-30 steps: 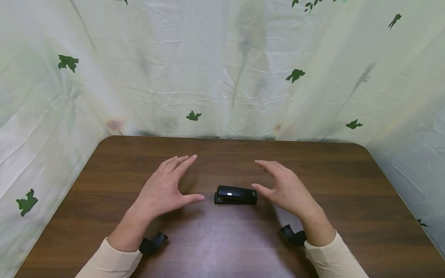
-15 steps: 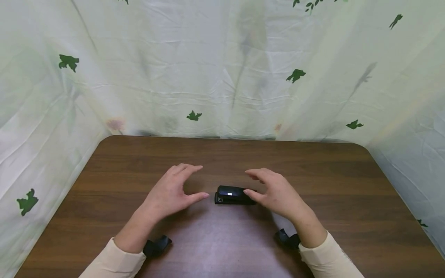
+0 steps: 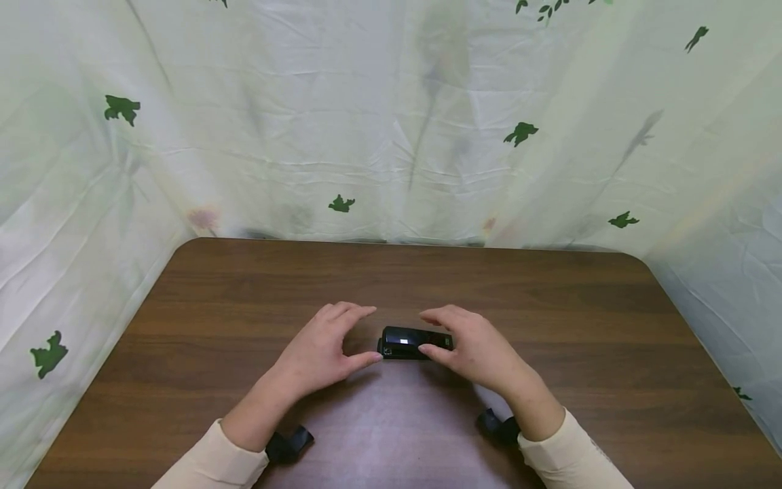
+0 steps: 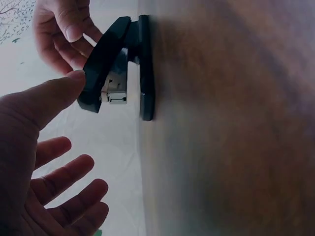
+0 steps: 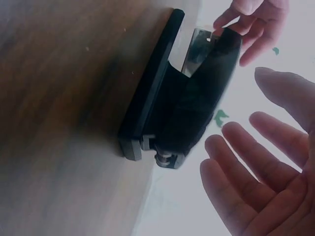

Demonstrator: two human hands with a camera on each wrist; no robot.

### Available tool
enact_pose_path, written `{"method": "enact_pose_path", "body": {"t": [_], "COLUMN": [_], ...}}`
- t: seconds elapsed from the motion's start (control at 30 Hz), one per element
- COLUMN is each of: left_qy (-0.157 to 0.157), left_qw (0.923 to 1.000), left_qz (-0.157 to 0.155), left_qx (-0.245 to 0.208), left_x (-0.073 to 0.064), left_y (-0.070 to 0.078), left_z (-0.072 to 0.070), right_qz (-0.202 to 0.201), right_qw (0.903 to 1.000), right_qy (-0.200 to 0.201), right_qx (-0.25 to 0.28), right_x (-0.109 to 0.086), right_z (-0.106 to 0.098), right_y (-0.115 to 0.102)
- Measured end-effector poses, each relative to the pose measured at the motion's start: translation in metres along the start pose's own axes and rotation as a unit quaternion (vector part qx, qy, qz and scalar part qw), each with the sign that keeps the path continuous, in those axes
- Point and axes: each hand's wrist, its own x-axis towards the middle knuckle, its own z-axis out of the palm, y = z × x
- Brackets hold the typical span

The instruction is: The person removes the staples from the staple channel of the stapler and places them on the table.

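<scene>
A black stapler [image 3: 403, 343] lies lengthwise from left to right on the wooden table. Both wrist views show its top arm raised at an angle from its base, and the left wrist view [image 4: 146, 69] shows the metal staple end facing the left hand. My left hand [image 3: 320, 350] is at the stapler's left end, thumb and fingers spread apart. Over the right end hovers my right hand [image 3: 479, 346], its thumb in front and its fingers behind. In the right wrist view the right hand [image 5: 266, 172] has relaxed fingers and a gap to the stapler [image 5: 197, 98]. Neither hand holds it.
The brown wooden table [image 3: 244, 272] has rounded far corners. A pale curtain [image 3: 391, 102] with green leaf and bird shapes hangs behind it and along both sides. Black straps [image 3: 290, 445] sit on both wrists, by the cream sleeves.
Both hands have moved inward and slightly nearer the front edge, closing in on the stapler's two ends. The stapler itself has stayed in place.
</scene>
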Motion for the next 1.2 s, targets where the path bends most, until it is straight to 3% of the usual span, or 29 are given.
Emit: {"method": "enact_pose_path", "body": {"t": [0.23,0.47,0.6,0.93,1.2], "left_qy": [-0.027,-0.085,-0.094,-0.053,-0.035], "left_qw": [0.9994,0.9929,0.9899,0.9926,0.9954], "left_qz": [-0.011,-0.034,-0.038,-0.022,-0.034], "left_qx": [-0.018,-0.076,-0.099,-0.107,-0.083], "left_x": [0.000,-0.002,-0.003,-0.002,-0.002], "left_y": [0.000,0.001,0.002,-0.003,-0.003], "left_z": [0.008,0.016,0.022,0.042,0.050], "right_qz": [-0.016,-0.019,-0.020,-0.025,-0.028], "right_qw": [0.9996,0.9992,0.9992,0.9988,0.9985], "right_qy": [-0.022,-0.034,-0.029,-0.019,-0.011], "right_qx": [0.005,-0.011,-0.018,-0.038,-0.046], "right_x": [0.001,0.000,0.000,0.000,0.000], "right_z": [0.006,0.011,0.012,0.015,0.019], "right_y": [0.000,0.001,-0.001,-0.002,-0.001]}}
